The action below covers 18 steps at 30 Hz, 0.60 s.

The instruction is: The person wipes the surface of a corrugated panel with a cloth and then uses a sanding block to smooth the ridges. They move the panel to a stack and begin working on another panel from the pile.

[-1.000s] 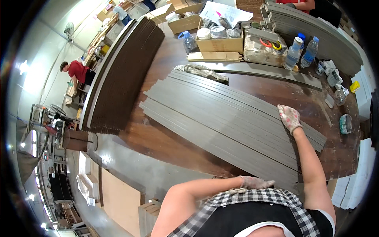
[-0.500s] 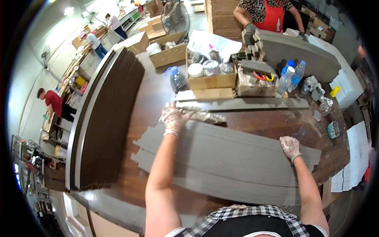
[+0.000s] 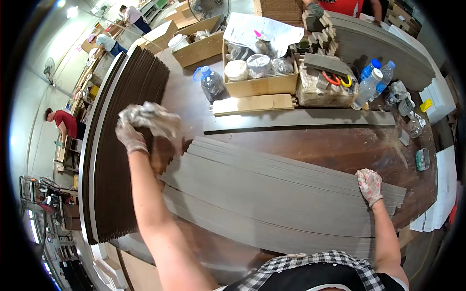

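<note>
My left hand (image 3: 131, 131), in a thin patterned glove, is raised and closed on a crumpled pale rag (image 3: 158, 119), smeared by motion. It hangs in front of the standing stack of dark boards, left of the flat boards. Several long grey boards (image 3: 272, 189) lie fanned side by side across the brown table (image 3: 320, 148). At their right end my right hand (image 3: 370, 186), gloved in white with reddish spots, has its fingers curled over the far edge of the boards.
Dark boards (image 3: 124, 160) stand on edge at the left. Behind lie a single grey strip (image 3: 301, 119), an open carton (image 3: 262, 88) with jars, a blue-capped jug (image 3: 211, 85), plastic bottles (image 3: 371, 87) and red-handled pliers (image 3: 331, 79). A co-worker in red (image 3: 342, 7) stands beyond more stacked boards (image 3: 378, 48).
My left hand has lifted the rag off the far edge of the flat boards and swung it left toward the dark stack. My right hand stays on the boards; the view has shifted slightly.
</note>
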{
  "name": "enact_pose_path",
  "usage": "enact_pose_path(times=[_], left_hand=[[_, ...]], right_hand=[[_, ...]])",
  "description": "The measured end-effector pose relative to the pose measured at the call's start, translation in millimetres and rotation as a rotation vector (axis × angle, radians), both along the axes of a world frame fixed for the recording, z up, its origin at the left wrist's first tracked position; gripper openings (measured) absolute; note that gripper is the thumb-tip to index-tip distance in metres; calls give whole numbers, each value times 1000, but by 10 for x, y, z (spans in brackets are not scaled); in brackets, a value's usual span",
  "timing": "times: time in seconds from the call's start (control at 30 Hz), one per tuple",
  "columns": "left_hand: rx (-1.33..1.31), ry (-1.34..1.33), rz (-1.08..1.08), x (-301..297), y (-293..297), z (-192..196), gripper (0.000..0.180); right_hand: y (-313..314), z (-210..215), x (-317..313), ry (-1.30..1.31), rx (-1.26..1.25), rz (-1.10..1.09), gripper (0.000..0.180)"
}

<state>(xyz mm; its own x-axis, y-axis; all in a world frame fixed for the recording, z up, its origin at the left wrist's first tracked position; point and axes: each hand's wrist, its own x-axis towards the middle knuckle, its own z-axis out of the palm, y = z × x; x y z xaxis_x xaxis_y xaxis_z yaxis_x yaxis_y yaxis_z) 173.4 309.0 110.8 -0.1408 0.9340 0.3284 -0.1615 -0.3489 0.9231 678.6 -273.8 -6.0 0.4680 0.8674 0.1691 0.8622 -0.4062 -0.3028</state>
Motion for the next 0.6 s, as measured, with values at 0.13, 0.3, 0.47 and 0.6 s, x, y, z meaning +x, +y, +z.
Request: enact_pose_path(times=[0.13, 0.3, 0.47, 0.6], left_hand=[[382, 479, 271, 133, -20, 430, 33], [118, 1203, 232, -452, -261, -674, 51], [-346, 1384, -201, -411, -917, -1285, 60], [-358, 1561, -258, -73, -1238, -992, 65]], right_hand=[[-105, 5, 145, -46, 4, -13, 20], [-34, 60, 44, -42, -21, -34, 22], [-13, 36, 23, 10, -28, -15, 21], [-29, 135, 6, -1, -76, 17, 21]])
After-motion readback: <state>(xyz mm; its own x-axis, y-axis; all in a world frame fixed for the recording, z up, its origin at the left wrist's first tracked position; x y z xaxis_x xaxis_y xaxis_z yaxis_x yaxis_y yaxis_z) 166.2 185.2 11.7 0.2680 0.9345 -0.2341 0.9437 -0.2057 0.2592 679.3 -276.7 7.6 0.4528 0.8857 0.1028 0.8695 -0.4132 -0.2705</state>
